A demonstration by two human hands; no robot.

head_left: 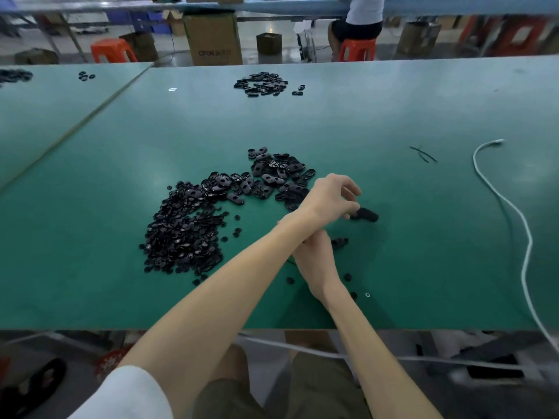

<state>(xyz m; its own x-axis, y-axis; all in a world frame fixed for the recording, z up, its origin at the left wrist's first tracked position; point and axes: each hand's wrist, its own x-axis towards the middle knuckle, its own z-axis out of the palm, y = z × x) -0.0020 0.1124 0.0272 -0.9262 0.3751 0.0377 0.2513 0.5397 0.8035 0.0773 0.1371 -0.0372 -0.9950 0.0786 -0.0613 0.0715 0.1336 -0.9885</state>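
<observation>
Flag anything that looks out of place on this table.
A few small black parts and one white ring lie strayed near the front edge, apart from the main pile. A white cable snakes across the table's right side and hangs off the front edge. Nothing looks damaged.

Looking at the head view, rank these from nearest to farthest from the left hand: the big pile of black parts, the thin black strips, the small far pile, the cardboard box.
From the left hand:
1. Big pile of black parts, right beside it.
2. Thin black strips, off to the right.
3. Small far pile, near the table's far edge.
4. Cardboard box, on the floor beyond the table.
</observation>
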